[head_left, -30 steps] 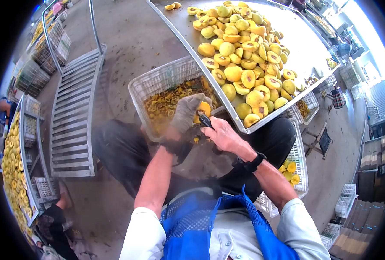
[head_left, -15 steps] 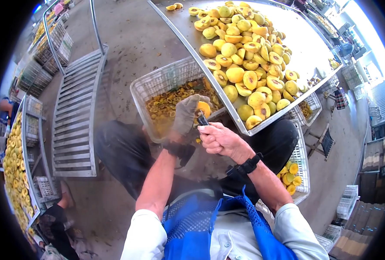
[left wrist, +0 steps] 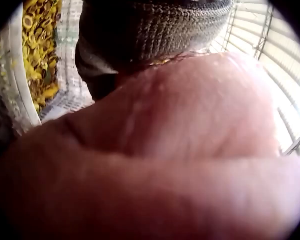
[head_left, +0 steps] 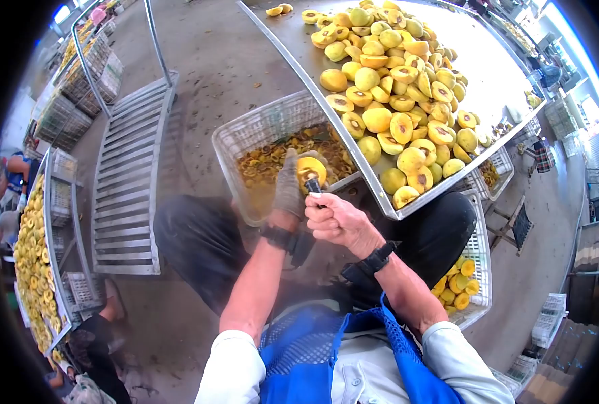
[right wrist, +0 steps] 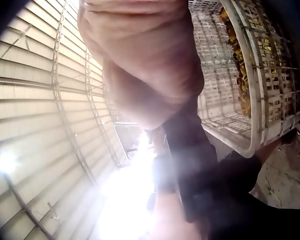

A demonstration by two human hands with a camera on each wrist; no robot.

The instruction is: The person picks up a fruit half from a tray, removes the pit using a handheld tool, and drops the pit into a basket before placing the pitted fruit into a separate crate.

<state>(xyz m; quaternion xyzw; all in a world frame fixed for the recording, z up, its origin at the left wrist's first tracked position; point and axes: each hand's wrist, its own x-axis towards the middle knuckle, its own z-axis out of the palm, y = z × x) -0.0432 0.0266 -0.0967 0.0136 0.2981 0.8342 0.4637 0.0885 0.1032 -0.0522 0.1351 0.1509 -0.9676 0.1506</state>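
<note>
My left hand [head_left: 287, 188], in a grey knit glove, holds a yellow peach half [head_left: 311, 167] with its cut face showing. In my bare right hand [head_left: 340, 222] is a black-handled pitting tool [head_left: 313, 186], fingers wrapped round the handle and the thumb along it. The tool's end meets the peach's cut face near the centre; its tip is hidden. Both hands are over the near edge of a white plastic crate [head_left: 224, 156] holding brown and yellow scraps [head_left: 264, 160]. The left wrist view shows the knit glove [left wrist: 185, 30]; the right wrist view, the curled right hand [right wrist: 145, 55].
A metal table [head_left: 299, 42] bears a heap of peach halves [head_left: 402, 131] ahead to the right. Beside the right knee stands another white crate [head_left: 485, 276] with peach halves [head_left: 458, 286]. A slatted metal cart [head_left: 128, 188] is at left, a folding stool [head_left: 519, 227] at right.
The left hand has turned the peach half so its cut face shows more. My right hand has closed round the handle, and the tool has swung more upright. The view has shifted slightly.
</note>
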